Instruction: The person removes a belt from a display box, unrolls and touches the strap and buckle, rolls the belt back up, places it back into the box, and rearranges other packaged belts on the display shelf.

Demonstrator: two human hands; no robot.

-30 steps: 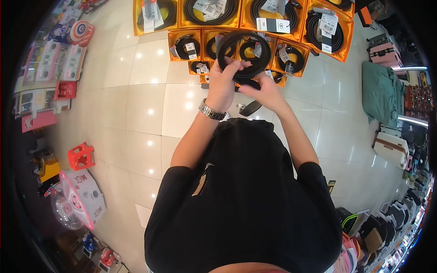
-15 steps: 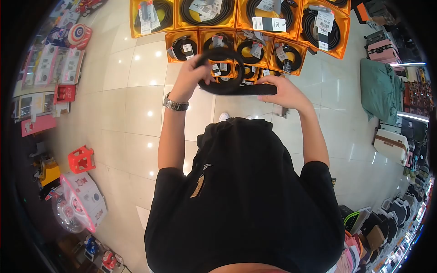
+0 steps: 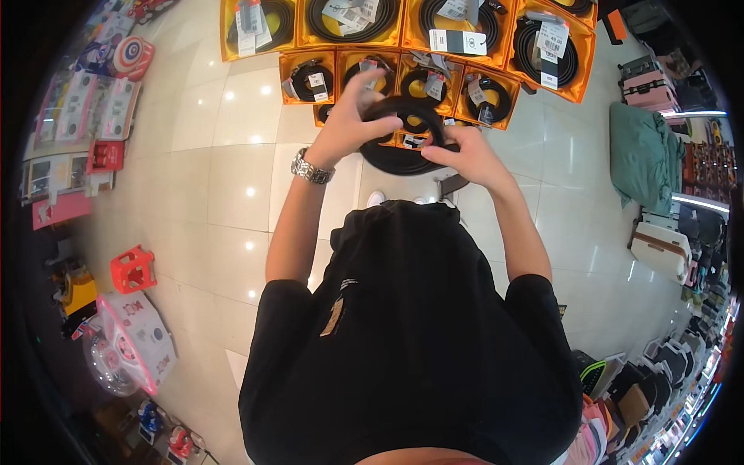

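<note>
- The black belt (image 3: pixel 391 163), upper centre, is mostly coiled in my hands; one end seems to hang loose, so the roll looks unfinished.
- My right hand (image 3: pixel 474 159) pinches its right side.
- My left hand (image 3: pixel 349 128) is open, fingers spread, thumb over the coil.
- Orange boxes (image 3: pixel 578 91) of coiled belts fill the top.
- Shiny tiled floor (image 3: pixel 221 186); red stool (image 3: pixel 133 271) lower left, white suitcase (image 3: pixel 660 254) at right.

- Price tag (image 3: pixel 552 37) on coiled belt (image 3: pixel 525 48), upper right: number appears to begin with 4 and end in .00; middle digit uncertain.
- White tag (image 3: pixel 457 41), next box leftward: black emblem, fine print illegible.
- Black shirt (image 3: pixel 418 333): white print, too small.
</note>
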